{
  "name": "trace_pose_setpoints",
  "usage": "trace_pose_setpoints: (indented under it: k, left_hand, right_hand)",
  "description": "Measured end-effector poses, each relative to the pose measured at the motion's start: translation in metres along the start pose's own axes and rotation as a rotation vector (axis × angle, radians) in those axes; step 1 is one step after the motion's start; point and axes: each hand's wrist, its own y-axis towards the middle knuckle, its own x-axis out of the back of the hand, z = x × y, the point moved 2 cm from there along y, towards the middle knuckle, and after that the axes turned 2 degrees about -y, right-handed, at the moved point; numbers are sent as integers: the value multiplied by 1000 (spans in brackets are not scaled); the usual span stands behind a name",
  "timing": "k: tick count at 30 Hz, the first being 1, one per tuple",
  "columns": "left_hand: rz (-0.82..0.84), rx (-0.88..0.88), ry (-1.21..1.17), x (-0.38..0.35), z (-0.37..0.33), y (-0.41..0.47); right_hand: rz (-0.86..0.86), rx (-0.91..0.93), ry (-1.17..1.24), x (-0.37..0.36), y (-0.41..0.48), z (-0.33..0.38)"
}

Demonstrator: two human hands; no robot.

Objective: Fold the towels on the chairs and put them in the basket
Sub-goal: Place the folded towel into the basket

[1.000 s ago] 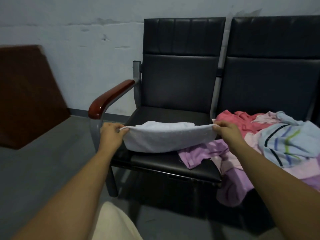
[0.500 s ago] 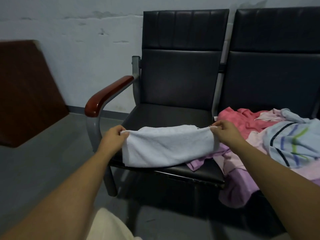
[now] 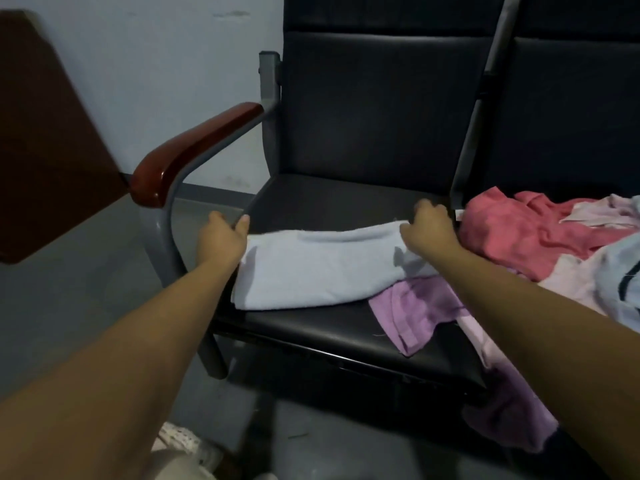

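here, pale towel: it lies as a long folded band across the seat of the left chair, reaching from one hand to the other. Its near edge rests on the seat, and its right end lies over a part of the purple towel.
left hand: it is at the far left corner of the pale towel and touches it, with the thumb raised. The back of the hand hides the fingers, so I cannot tell whether they grasp the cloth or only rest beside it.
right hand: it is at the far right corner, knuckles up. The fingers are curled down over the edge of the pale towel and grasp it.
purple towel: it is crumpled on the right part of the same seat, and one part hangs down over the front edge.
pink towel: it lies in a heap on the right chair, just beside the right hand.
striped towel: it is at the right border of the view, on top of the heap, and only partly visible.
armrest: red-brown wood on a grey metal frame, at the left side of the left chair.
brown board: it leans against the wall at the far left and stands on the grey floor.
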Motion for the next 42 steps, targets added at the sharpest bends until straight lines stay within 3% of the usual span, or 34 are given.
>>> trace_pose_setpoints:
  k: [4, 7, 11, 16, 21, 25, 28, 31, 33, 34, 37, 40, 42]
  left_hand:
    - [157, 88, 124, -4, 19, 1]
    - [302, 111, 198, -6, 26, -9]
    - [394, 138, 222, -8, 25, -22]
    - [405, 146, 186, -6, 26, -27]
    - [265, 63, 1, -2, 15, -26]
    - [163, -89, 163, 3, 1, -26]
    - [31, -277, 358, 11, -27, -34]
    - [157, -437, 183, 6, -56, -45]
    - [370, -422, -59, 0, -63, -56]
    - [424, -391, -146, -2, -61, -60]
    - [392, -337, -76, -6, -46, -60]
    - [273, -274, 135, -8, -27, -51]
    - [280, -209, 209, -10, -18, -48]
  right_hand:
    - [44, 296, -127, -39, -36, 29]
    - [210, 465, -78, -57, -58, 53]
    - [447, 573, -273, -80, -82, 55]
    - [459, 593, -349, -85, -86, 52]
    - [436, 601, -340, -94, -88, 59]
    - [498, 570, -272, -96, -93, 77]
    - [610, 483, 82, -81, -87, 90]
    - [550, 96, 739, -66, -72, 92]
    - [635, -246, 1153, -64, -63, 87]
    - [664, -348, 1246, -64, -60, 82]
    - [628, -381, 1139, -69, -61, 76]
    - [575, -300, 879, -70, -68, 77]
    - [516, -242, 781, -68, -67, 79]
